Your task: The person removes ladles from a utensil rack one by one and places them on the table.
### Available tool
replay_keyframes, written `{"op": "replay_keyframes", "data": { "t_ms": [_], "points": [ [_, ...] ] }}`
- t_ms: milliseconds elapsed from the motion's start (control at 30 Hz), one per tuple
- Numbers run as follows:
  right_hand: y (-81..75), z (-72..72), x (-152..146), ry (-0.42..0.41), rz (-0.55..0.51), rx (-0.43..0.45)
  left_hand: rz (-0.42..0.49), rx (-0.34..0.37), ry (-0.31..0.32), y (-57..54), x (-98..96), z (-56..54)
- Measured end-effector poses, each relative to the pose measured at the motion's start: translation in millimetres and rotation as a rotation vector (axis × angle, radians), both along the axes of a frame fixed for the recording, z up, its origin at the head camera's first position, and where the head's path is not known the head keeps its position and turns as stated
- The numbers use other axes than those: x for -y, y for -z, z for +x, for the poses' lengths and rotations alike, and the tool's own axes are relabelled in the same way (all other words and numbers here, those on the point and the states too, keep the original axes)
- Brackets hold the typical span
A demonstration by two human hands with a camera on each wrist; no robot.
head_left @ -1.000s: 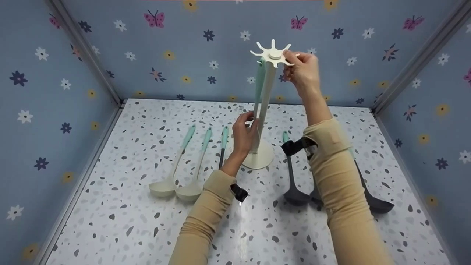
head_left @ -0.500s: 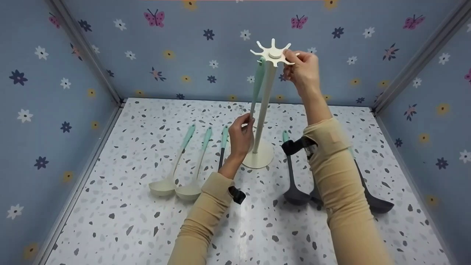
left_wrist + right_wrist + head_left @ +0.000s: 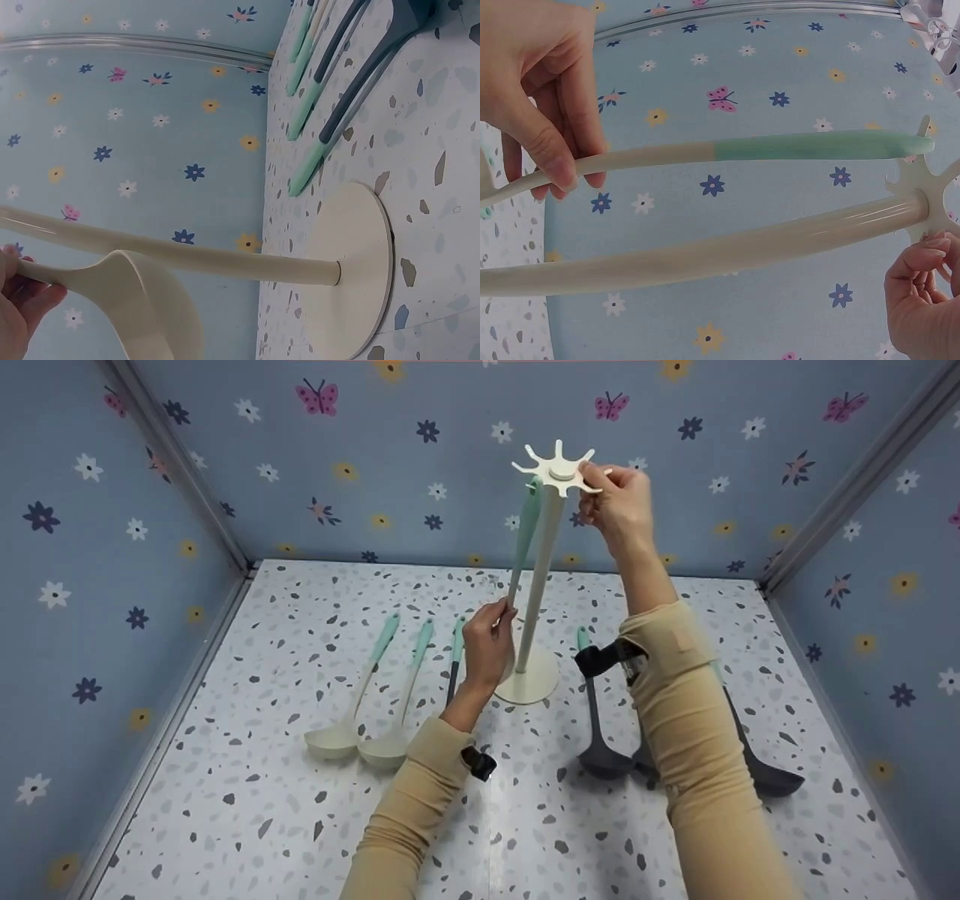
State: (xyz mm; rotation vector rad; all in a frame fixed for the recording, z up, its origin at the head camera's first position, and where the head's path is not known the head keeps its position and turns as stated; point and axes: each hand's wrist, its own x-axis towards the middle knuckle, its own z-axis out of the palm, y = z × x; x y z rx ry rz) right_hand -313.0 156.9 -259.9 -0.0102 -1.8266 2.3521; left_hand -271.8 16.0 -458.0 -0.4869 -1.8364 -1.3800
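My left hand [image 3: 489,649] pinches the thin stem of a cream ladle [image 3: 528,517] with a mint handle. The ladle hangs steeply beside the post, its handle end at one hook of a cream utensil stand [image 3: 541,562]. In the right wrist view a hook tip shows at the ladle's handle end [image 3: 919,145]. The ladle's bowl [image 3: 161,315] is below my left hand, apart from the post in the left wrist view. My right hand [image 3: 622,506] pinches a hook on the right side of the stand's star-shaped top [image 3: 562,472].
Two cream ladles [image 3: 330,741] lie at the left on the speckled tabletop [image 3: 247,810]. A dark utensil with a mint handle [image 3: 457,641] lies partly behind my left arm. Several dark ladles [image 3: 604,757] lie at the right, partly under my right arm. Patterned walls enclose the table.
My left hand has shifted a little left and down, and the ladle's lower part has swung left from the post. The right hand and the stand have stayed in place.
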Motion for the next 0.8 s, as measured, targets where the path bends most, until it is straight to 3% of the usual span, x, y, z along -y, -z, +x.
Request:
{"op": "replay_keyframes", "data": {
  "t_ms": [567, 800],
  "points": [
    [-0.9, 1.6, 0.9, 0.009, 0.009, -0.005, -0.024, -0.024, -0.027, -9.7, 15.2, 9.9],
    [-0.9, 0.6, 0.7, 0.005, 0.0, -0.011, -0.046, 0.01, -0.073, -9.0, 31.4, 13.8]
  ]
}}
